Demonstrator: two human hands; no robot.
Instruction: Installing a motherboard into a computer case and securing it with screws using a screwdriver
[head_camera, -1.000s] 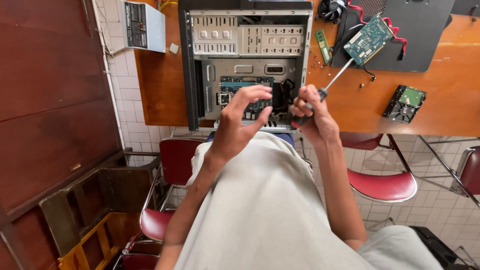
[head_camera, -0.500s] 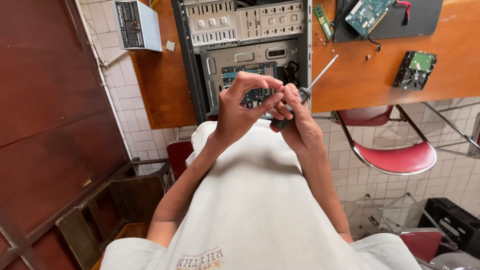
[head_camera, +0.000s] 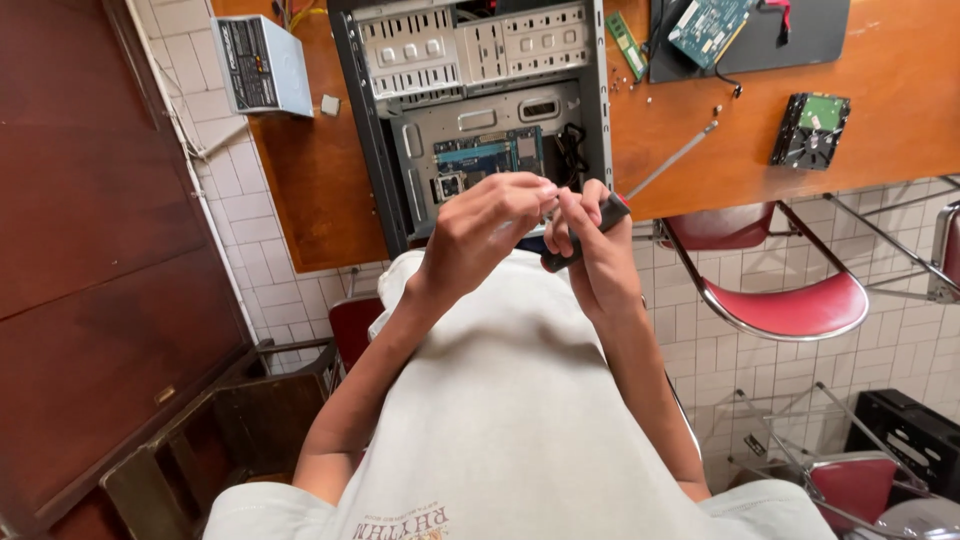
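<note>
Screwdriver, light and rigid, gripped by its dark handle in closed right hand before open computer case, shaft over wooden table; left hand fingertips pinched narrowly beside it, contents indiscernible.

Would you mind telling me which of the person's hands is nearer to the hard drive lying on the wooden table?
Right. The right hand, gripping the screwdriver, sits on the hard drive's side, though well short of it. The left hand is farther away, in front of the open computer case.
</note>
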